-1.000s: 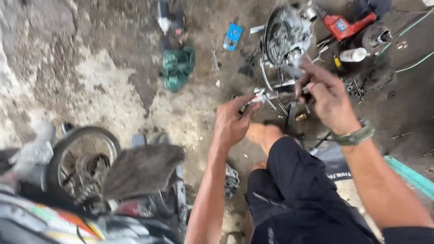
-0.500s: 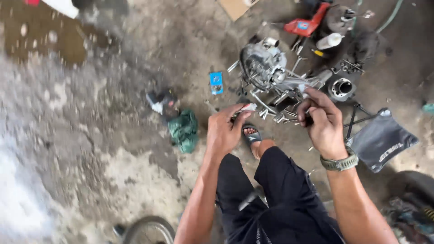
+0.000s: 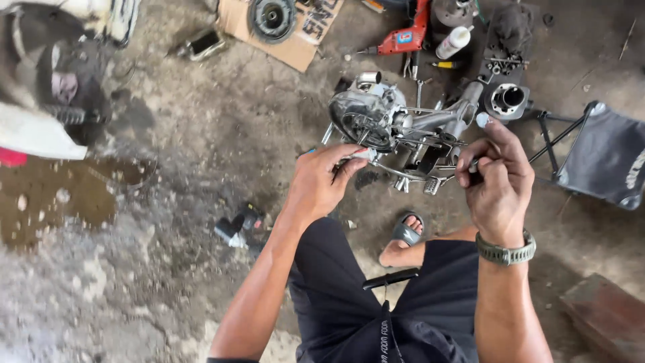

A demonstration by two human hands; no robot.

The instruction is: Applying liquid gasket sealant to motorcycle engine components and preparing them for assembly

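Note:
A grey metal motorcycle engine (image 3: 383,117) with long studs lies on the dirty concrete floor in front of me. My left hand (image 3: 322,181) is closed around a small metal tool at the engine's near left side. My right hand (image 3: 497,178), with a green watch on the wrist, pinches a thin metal rod or tool next to the studs at the engine's right. A grey cylinder block (image 3: 507,101) sits just beyond my right hand. My sandalled foot (image 3: 403,235) rests on the floor below the engine.
A red power drill (image 3: 403,37), a white bottle (image 3: 453,42), and cardboard (image 3: 295,27) with a round black part lie at the back. A folding stool (image 3: 605,158) stands right, a brown puddle (image 3: 60,195) left, and a small black tool (image 3: 238,225) near my knee.
The view has swung left and upward over the floor, so the engine now sits centre. Both hands stay on the engine studs, holding their tools much as before.

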